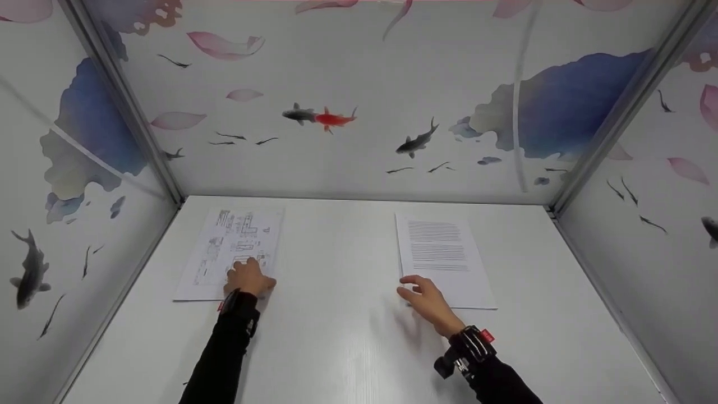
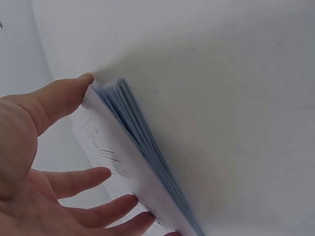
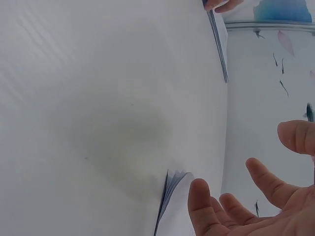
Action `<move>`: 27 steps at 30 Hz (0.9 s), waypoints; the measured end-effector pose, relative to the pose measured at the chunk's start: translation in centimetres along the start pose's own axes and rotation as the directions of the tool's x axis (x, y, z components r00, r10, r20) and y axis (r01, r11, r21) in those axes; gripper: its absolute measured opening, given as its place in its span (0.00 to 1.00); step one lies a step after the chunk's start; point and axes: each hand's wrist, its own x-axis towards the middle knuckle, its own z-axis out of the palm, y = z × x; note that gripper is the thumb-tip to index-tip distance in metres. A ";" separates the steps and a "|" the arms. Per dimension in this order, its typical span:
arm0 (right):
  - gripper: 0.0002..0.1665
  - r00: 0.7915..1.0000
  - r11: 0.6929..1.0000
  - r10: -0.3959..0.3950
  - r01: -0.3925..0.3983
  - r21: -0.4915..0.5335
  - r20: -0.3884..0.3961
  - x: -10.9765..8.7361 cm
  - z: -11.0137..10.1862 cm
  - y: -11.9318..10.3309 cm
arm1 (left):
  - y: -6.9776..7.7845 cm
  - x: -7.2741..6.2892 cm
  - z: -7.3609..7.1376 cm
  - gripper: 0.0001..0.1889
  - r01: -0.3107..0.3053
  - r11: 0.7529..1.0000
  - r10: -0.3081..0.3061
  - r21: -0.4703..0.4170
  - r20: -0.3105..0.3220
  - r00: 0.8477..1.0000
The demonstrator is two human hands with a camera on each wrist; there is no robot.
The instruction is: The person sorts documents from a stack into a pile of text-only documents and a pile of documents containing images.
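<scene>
A stack of paper [image 1: 210, 280] printed with technical drawings lies at the left of the white table. Over its lower right part is my left hand [image 1: 248, 278]. In the left wrist view, the thumb touches a corner of this stack [image 2: 147, 152], while the fingers spread over the printed top sheet. A second stack of paper [image 1: 438, 247], with lines of text, lies at the right. My right hand [image 1: 429, 303] is by its lower left corner, fingers apart and holding nothing. The right wrist view shows the splayed sheets [image 3: 177, 189] of a stack close to the fingertips.
The white tabletop [image 1: 336, 314] runs between the two stacks. Panels with fish and petals enclose it: a back panel [image 1: 336, 163], a left panel [image 1: 33, 185] and a right panel [image 1: 662, 241]. Metal posts stand in the corners. Both wrists wear black straps.
</scene>
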 end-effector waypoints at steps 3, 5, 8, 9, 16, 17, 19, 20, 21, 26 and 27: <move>0.25 1.000 1.000 0.003 -0.003 0.014 0.011 0.0 0.2 -0.1 | 0.0 -0.2 -0.9 0.33 -0.015 0.999 0.016 -0.050 0.022 1.000; 0.25 1.000 1.000 0.013 -0.013 0.022 0.023 0.0 0.4 0.0 | -0.2 -0.3 -1.4 0.33 -0.043 0.996 0.045 -0.079 0.029 0.999; 0.26 0.999 0.999 0.019 -0.021 0.036 0.038 0.0 0.6 0.1 | -0.8 -0.2 -2.0 0.31 -0.103 0.988 0.107 -0.118 0.023 0.994; 0.25 0.999 0.999 0.018 -0.020 0.038 0.041 0.0 0.6 0.1 | -0.9 -0.1 -2.2 0.31 -0.123 0.984 0.127 -0.127 0.020 0.992; 0.25 0.999 0.999 0.030 -0.031 0.032 0.035 0.1 0.8 0.2 | -1.5 0.5 -2.1 0.31 -0.135 0.983 0.139 -0.126 0.023 0.990; 0.25 0.999 0.999 0.029 -0.030 0.027 0.034 0.2 0.9 0.2 | -1.5 0.5 -1.9 0.31 -0.129 0.986 0.131 -0.109 0.018 0.991; 0.24 0.999 0.999 0.034 -0.035 0.025 0.034 0.2 0.9 0.2 | -1.3 0.6 -1.6 0.31 -0.111 0.991 0.112 -0.068 0.008 0.994; 0.24 0.999 0.999 0.035 -0.036 0.027 0.036 0.2 0.9 0.2 | -1.3 0.6 -1.4 0.30 -0.099 0.994 0.099 -0.050 0.005 0.995; 0.24 0.999 0.999 0.033 -0.034 0.028 0.037 0.2 0.9 0.3 | -1.3 0.7 -1.2 0.29 -0.089 0.996 0.089 -0.033 0.001 0.996; 0.23 0.999 0.999 0.032 -0.034 0.037 0.042 0.3 0.9 0.5 | -1.3 0.6 -0.9 0.17 -0.096 0.995 0.094 -0.031 -0.039 0.995; 0.23 0.999 0.999 0.032 -0.034 0.037 0.040 0.3 0.8 0.5 | -1.3 0.7 -0.9 0.14 -0.112 0.993 0.110 -0.034 -0.056 0.992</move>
